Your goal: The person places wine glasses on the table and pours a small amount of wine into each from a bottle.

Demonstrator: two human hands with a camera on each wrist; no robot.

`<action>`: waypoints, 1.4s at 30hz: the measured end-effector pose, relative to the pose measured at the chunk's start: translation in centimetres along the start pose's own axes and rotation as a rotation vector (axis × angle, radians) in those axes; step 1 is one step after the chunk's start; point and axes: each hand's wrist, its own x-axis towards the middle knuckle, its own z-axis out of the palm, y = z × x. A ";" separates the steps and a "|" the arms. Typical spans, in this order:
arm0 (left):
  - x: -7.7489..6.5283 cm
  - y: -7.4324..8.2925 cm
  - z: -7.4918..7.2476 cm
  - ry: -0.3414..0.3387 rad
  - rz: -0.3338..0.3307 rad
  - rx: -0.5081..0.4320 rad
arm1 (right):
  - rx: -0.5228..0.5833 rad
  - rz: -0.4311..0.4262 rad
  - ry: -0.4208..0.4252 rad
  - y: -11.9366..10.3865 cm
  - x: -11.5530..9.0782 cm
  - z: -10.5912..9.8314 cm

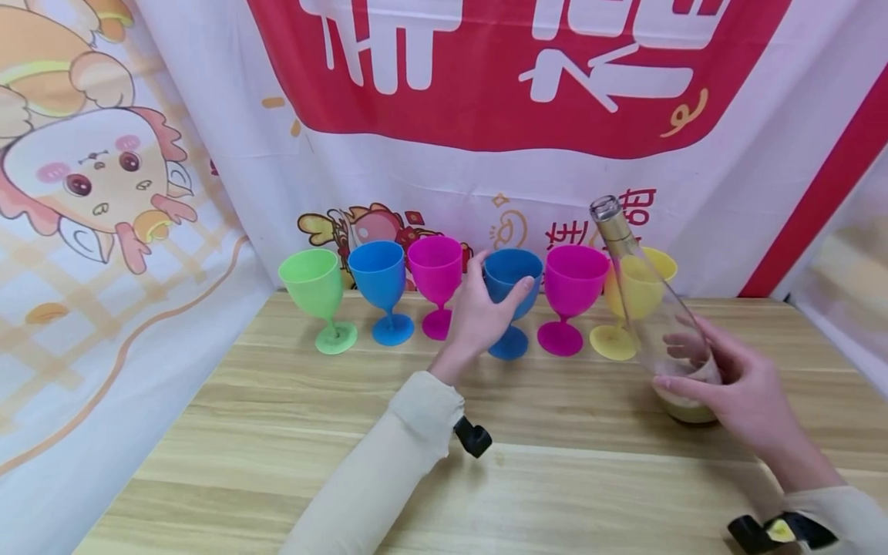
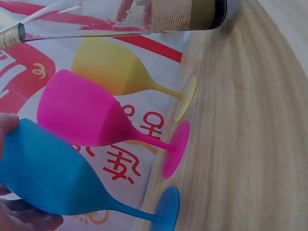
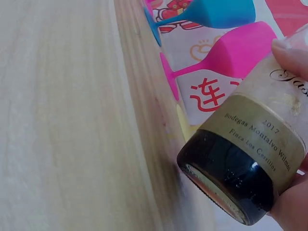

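Note:
My left hand [image 1: 480, 312] grips the bowl of a blue goblet [image 1: 512, 277], the fourth cup from the left in a row; its base is at the tabletop. In the left wrist view, fingers wrap the bowl of that blue goblet [image 2: 57, 168] near its rim. My right hand [image 1: 738, 378] holds a clear glass wine bottle [image 1: 648, 308] low down by its label, neck tilted to the left. Its dark bottom and cream label [image 3: 260, 130] show in the right wrist view. The bottle overlaps the yellow goblet [image 1: 613, 339] in the head view. A magenta goblet [image 1: 574, 281] stands between.
Left of my left hand stand a green goblet [image 1: 312, 281], another blue goblet [image 1: 378, 274] and another magenta goblet [image 1: 435, 270]. They line the back edge of the wooden table [image 1: 277, 462]. A printed white and red cloth [image 1: 416, 169] hangs right behind them.

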 end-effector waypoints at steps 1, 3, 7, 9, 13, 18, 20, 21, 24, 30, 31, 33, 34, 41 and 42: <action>0.1 0.0 0.1 0.004 -0.001 -0.001 | 0.017 -0.019 0.002 0.1 0.0 0.1; 0.4 0.0 0.4 0.013 -0.006 -0.002 | 0.042 -0.056 0.008 0.3 0.0 0.2; 0.8 -0.1 1.0 0.043 -0.009 -0.007 | 0.067 -0.096 0.011 0.8 0.0 0.3; 1.1 -0.2 1.1 0.061 -0.012 -0.007 | 0.065 -0.090 0.005 0.9 0.1 0.2; 1.4 -0.2 1.3 0.080 -0.022 -0.001 | 0.062 -0.081 -0.015 0.9 0.2 0.2; 1.7 -0.1 1.7 0.088 -0.024 0.000 | 0.051 -0.068 -0.021 0.8 0.1 0.2; 1.8 -0.1 1.9 0.098 -0.016 0.006 | 0.048 -0.065 -0.025 0.6 0.0 0.1; 1.9 -0.1 2.0 0.104 -0.011 0.012 | 0.047 -0.061 -0.025 0.6 0.0 0.1; 2.2 -0.2 2.2 0.121 0.001 0.028 | 0.043 -0.066 -0.032 0.5 0.0 0.1; 2.5 -0.3 2.4 0.129 0.012 0.027 | 0.053 -0.083 -0.033 0.7 0.1 0.1; 2.6 -0.2 2.4 0.131 0.015 0.026 | 0.050 -0.084 -0.033 0.7 0.1 0.1; 2.6 -0.2 2.4 0.134 0.019 0.031 | 0.051 -0.080 -0.028 0.8 0.1 0.1; 2.6 -0.2 2.4 0.136 0.022 0.037 | 0.052 -0.079 -0.025 0.8 0.1 0.2; 1.9 0.1 2.1 0.152 0.023 0.080 | 0.030 -0.083 -0.047 0.9 0.0 0.0; 1.7 0.1 2.0 0.156 0.025 0.085 | 0.023 -0.082 -0.052 0.9 0.0 0.0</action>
